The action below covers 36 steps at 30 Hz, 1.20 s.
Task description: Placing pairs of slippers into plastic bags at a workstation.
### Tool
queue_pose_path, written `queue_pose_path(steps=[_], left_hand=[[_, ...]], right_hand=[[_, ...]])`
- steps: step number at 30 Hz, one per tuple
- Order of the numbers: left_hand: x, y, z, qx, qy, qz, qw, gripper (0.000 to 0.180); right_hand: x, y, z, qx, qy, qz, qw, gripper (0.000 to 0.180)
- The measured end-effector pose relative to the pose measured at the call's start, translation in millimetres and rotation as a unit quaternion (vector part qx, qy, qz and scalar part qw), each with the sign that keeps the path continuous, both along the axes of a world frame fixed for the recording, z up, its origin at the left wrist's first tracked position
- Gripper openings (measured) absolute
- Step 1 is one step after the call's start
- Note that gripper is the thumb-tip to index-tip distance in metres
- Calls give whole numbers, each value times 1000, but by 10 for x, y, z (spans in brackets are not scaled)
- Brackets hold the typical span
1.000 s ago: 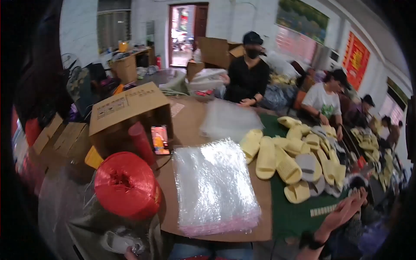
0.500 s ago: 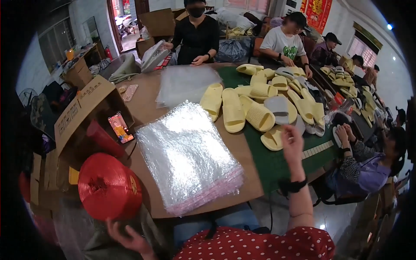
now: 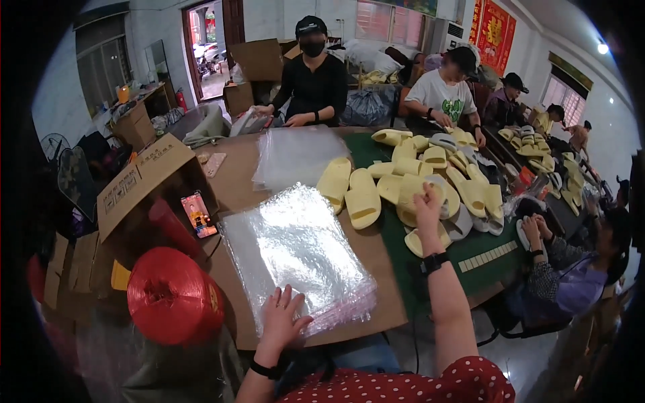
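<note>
- A white-walled workroom surrounds the brown tabletop (image 3: pixel 386 302), with co-workers along its far side.
- The left hand (image 3: pixel 283 321) spreads its fingers over the near part of the stack of clear bags (image 3: pixel 299 238) — half a second ago it hung clear of them.
- The right hand (image 3: pixel 426 209), then open, now bunches its fingers against a yellow slipper (image 3: pixel 407 191); whether they pinch it cannot be told.
- So both hands now meet the work.
- Left of the left fingers sits a red roll (image 3: pixel 171 299); beyond the right fingers, more slippers (image 3: pixel 474 191).
</note>
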State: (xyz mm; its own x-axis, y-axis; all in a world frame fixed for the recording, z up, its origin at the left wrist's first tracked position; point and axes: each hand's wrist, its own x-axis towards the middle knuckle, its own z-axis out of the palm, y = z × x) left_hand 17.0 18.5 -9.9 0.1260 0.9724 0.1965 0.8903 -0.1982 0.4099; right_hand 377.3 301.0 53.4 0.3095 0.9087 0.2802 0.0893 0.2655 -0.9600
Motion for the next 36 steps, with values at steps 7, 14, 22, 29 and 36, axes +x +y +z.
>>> queue_pose_path(steps=[7,14,22,29,36], left_hand=[[-23,-12,-31,-9,-37,9,999,62],[-74,-64,-157,-2,-52,20,998,63],[20,-56,81,5,-344,29,938,50],[57,-44,70,-3,-324,136,936,71],[24,-4,-72,-32,-372,105,922,81]], right_hand=[[-140,-719,1426,259,-119,-35,958,33],[-725,-1265,1998,185,-28,198,962,29],[-1280,-1086,1595,16,-257,320,912,15],[-1706,-627,644,-91,-356,349,862,21],[-1853,-1162,168,93,-488,204,844,34]])
